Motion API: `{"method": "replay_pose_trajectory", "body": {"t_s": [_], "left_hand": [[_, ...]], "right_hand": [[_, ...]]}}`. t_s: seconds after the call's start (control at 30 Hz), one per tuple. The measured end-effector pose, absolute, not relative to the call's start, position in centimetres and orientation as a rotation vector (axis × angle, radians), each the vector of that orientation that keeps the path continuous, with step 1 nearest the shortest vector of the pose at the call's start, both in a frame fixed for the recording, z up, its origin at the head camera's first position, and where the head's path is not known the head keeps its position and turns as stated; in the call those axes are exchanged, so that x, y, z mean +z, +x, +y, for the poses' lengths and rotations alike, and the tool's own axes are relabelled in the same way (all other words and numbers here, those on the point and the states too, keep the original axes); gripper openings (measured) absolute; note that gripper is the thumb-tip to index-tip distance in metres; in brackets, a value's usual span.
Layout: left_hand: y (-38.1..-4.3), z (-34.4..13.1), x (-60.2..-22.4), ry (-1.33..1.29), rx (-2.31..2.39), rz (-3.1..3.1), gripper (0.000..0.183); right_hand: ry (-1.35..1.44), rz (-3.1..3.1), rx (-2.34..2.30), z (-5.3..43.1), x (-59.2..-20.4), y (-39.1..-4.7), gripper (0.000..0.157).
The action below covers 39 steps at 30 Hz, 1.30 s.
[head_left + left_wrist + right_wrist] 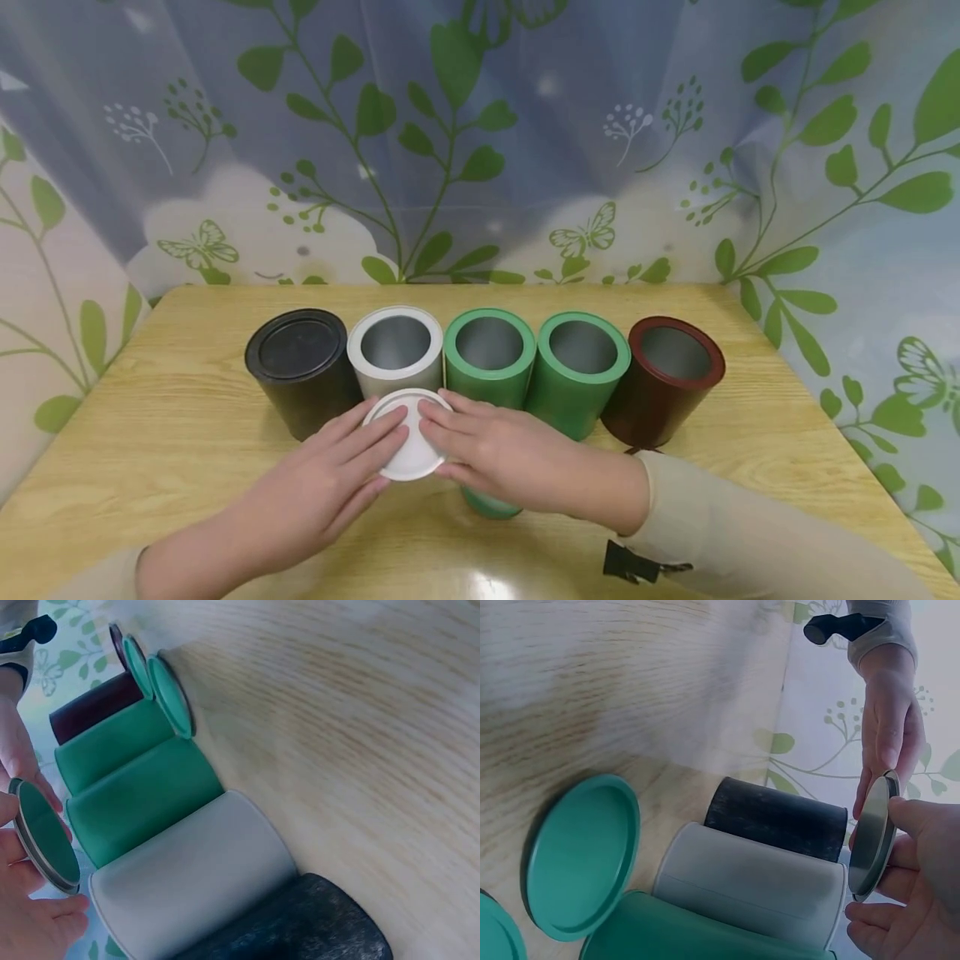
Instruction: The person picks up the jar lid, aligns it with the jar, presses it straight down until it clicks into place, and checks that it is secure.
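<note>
Both hands hold a white lid [414,461] just in front of the white can [393,385]. My left hand [318,479] grips its left side, fingers laid over the top. On the opposite side, my right hand [498,450] does the same, fingertips close to the left ones. In the right wrist view the lid's shiny metal underside [870,851] faces the cans, raised off the table at about mouth height. The white can stands uncovered, its grey inside showing. Part of its front is hidden by lid and hands in the head view.
A lidded black can [303,375] stands left of the white one. To the right are two uncovered green cans [487,379] [573,400] and an uncovered dark red can [660,400]. Green lids [585,855] and a dark red lid [118,646] lie on the table in front.
</note>
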State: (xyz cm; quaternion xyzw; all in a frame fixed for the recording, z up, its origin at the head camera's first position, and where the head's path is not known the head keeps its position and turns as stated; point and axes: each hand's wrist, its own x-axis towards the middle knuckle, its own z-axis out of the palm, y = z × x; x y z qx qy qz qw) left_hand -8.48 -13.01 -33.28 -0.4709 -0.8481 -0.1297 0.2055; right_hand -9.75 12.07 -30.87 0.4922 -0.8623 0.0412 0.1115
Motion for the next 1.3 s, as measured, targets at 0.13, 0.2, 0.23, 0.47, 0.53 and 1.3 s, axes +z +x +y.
{"method": "replay_pose_trajectory", "body": {"t_s": [0.13,0.2,0.23,0.47,0.53,1.3], "left_hand": [[-8.5,-13.1,-32.8,-1.305,-0.342,-2.368,0.057],[-8.6,-13.1,-32.7,-1.3,-0.334,-2.371,0.057],[-8.6,-13.1,-32.6,-1.3,-0.332,-2.37,0.057],[-9.3,-13.3,-32.2,-1.3,-0.355,-2.366,0.055],[-9.6,-13.3,-32.1,-1.308,-0.363,-2.354,0.054],[-13.0,-13.7,-30.6,-1.242,-0.41,-2.552,0.046]], "right_hand": [[1.458,-2.514,0.144,12.1,-30.5,-9.8,0.048],[1.459,-2.516,0.156,12.0,-30.3,-9.9,0.048],[1.462,-2.521,0.164,12.0,-30.2,-9.9,0.048],[1.453,-2.571,0.2,12.0,-29.6,-10.5,0.048],[1.45,-2.578,0.206,12.0,-29.4,-10.7,0.049],[1.416,-2.775,0.236,10.8,-28.3,-14.3,0.05]]}}
